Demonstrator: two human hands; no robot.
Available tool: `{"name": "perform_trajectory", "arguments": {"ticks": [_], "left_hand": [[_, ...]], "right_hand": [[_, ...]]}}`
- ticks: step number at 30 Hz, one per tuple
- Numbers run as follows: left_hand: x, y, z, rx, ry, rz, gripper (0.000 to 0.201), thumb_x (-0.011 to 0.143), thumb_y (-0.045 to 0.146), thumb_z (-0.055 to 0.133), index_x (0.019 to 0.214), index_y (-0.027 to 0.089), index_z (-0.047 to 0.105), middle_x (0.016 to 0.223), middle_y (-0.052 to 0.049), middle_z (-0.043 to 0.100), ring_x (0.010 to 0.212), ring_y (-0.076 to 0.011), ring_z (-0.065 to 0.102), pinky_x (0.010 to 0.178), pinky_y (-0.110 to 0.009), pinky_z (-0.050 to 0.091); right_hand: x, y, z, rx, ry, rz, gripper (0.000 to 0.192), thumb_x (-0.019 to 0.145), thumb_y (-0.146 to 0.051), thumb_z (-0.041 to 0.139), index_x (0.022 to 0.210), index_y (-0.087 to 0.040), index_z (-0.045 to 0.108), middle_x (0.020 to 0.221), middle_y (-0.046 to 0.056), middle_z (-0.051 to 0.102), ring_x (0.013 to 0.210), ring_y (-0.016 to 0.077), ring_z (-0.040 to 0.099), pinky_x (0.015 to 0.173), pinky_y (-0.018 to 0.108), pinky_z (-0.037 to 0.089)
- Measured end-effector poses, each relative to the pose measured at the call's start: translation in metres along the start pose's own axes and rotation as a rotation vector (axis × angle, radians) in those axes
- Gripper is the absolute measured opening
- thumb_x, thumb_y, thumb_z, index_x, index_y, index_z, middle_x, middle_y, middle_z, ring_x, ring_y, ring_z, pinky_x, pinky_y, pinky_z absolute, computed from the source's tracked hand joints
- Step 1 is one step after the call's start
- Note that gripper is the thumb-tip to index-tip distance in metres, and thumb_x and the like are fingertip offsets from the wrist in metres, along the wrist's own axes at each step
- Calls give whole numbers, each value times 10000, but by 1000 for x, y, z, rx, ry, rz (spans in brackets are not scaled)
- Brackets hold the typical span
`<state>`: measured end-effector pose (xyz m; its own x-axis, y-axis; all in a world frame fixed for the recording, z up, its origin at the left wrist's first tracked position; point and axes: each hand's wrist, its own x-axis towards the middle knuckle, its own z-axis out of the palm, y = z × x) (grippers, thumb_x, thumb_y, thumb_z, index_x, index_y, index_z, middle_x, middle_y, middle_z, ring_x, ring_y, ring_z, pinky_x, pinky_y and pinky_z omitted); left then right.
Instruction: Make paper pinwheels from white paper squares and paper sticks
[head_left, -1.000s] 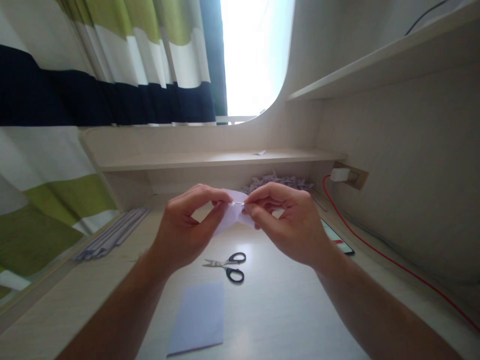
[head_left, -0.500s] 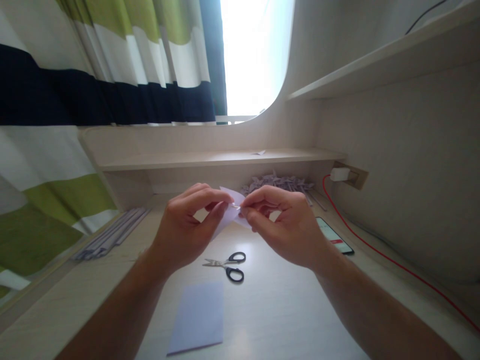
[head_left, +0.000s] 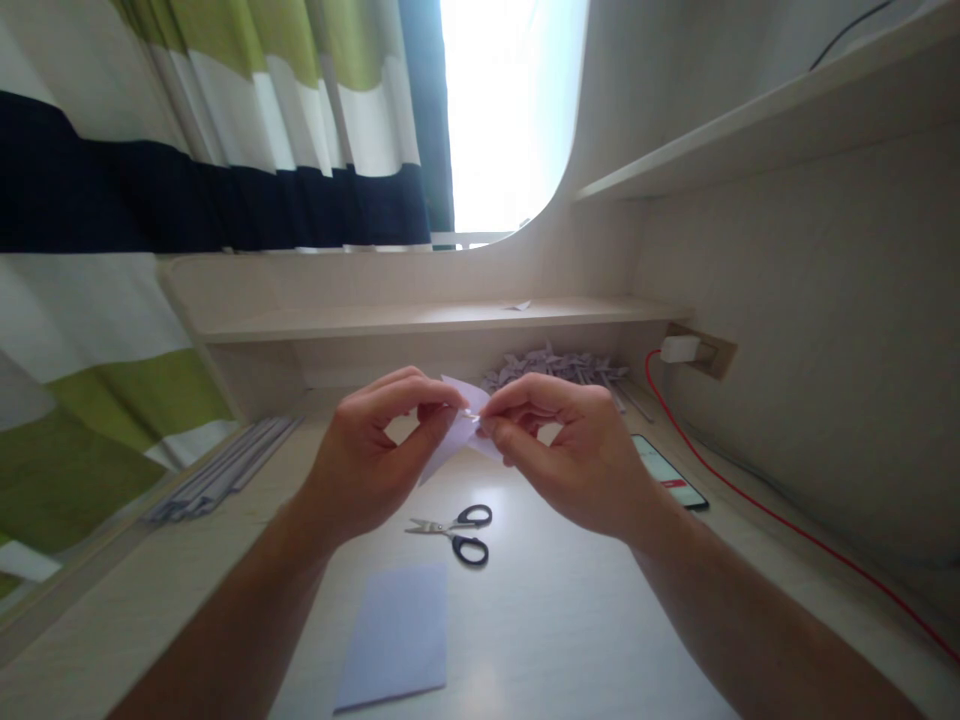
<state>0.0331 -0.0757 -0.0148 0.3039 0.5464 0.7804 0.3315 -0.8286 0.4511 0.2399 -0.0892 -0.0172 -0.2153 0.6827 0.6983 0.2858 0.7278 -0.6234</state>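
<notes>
Both hands were raised above the table [head_left: 570, 620], meeting near the middle of the view over a small piece of pale lilac paper [head_left: 452, 440]. The left hand [head_left: 367, 465] had its thumb and forefinger closed on the paper's upper edge, the other fingers curled loosely behind. The right hand [head_left: 574, 455] pinched the same spot from the other side, its fingertips pressed tight against those of the left, so the two grips touched at a small bright point on the paper. The paper hung in the air between the hands, a pointed corner drooping down and to the left below the left thumb; how many layers it had could not be told.

On the table just below the hands lay a pair of scissors [head_left: 457, 530] with black handles, blades pointing left. Nearer still lay a flat lilac sheet [head_left: 397, 635], apart from the scissors. At the far side, under a low shelf [head_left: 420, 318], sat a heap of small lilac paper pieces [head_left: 555, 368]. A bundle of long pale strips [head_left: 225, 468] lay at the far left. To the right of the right hand rested a phone [head_left: 669, 472], screen up, and a red cable [head_left: 750, 500] ran from a white charger [head_left: 681, 349] in the wall along the right edge. A striped curtain [head_left: 210, 130] hung at upper left.
</notes>
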Motion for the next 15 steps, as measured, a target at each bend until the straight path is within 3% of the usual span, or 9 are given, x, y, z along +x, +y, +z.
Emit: {"name": "perform_trajectory", "arguments": {"ticks": [15], "left_hand": [[1, 7, 0, 53, -22, -6, 201, 914, 57, 648, 989, 190, 779, 898, -15, 708, 815, -130, 656, 716, -249, 504]], "right_hand": [[0, 0, -1, -2, -16, 8, 116, 894, -159, 669, 921, -186, 779, 778, -11, 767, 675, 114, 701, 658, 234, 556]]}}
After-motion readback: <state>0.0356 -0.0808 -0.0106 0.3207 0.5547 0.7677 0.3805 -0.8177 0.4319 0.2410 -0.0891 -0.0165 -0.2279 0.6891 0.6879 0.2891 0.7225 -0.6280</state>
